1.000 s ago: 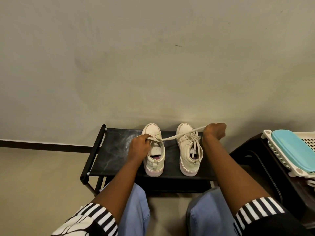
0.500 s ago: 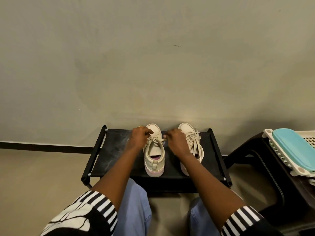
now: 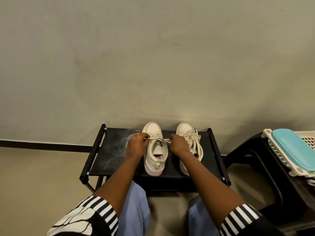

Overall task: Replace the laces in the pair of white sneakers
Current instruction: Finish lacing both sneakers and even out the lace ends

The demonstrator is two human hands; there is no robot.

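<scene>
- The sneaker being laced point(image 3: 152, 129) and the second sneaker point(image 3: 185, 129) stand side by side on the low black rack point(image 3: 110, 150), toes to the wall, heels toward the person, likely for easy reach.
- The left hand point(image 3: 137, 144) and right hand point(image 3: 179, 145) flank the first, fingers curled, each pinching the lace point(image 3: 158, 139), probably to even its ends.

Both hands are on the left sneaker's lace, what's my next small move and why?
Likely pull both ends outward evenly to take up slack: the left hand and right hand each pinch the lace, which spans the left sneaker near its front eyelets.
</scene>
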